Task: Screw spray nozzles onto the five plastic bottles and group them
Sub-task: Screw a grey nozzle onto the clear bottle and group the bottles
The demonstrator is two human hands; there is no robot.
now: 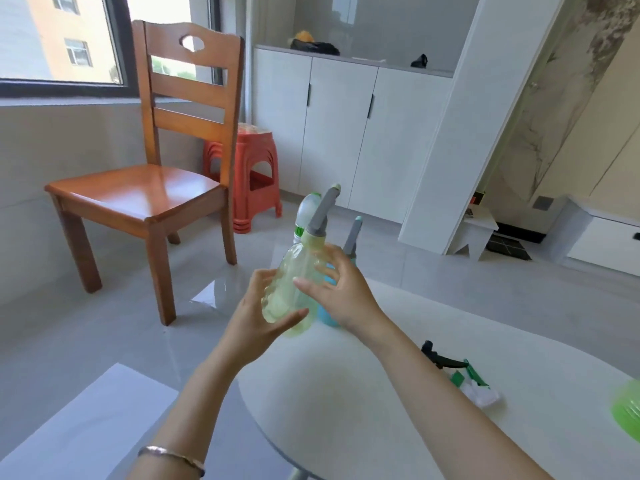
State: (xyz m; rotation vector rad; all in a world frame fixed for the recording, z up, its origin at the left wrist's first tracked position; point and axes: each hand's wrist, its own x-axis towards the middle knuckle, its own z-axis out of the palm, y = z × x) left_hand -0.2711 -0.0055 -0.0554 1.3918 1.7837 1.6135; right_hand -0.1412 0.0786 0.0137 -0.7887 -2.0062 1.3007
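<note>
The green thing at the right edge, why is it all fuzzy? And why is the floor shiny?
Head view: the green object sits at the frame's edge, cut off and blurred, so I cannot tell what it is. Head view: window daylight glares off the glossy floor beside the wooden chair. The wide lens bends the cabinet lines.

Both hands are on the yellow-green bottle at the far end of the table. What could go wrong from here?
1. The yellow-green bottle is tilted in the left hand and right hand, close to the blue bottle and white bottle; setting it down could topple them.
2. That group stands near the table edge, so a nudge might send one to the floor.
3. The loose black nozzle lies near the right forearm, which could sweep it.
</note>
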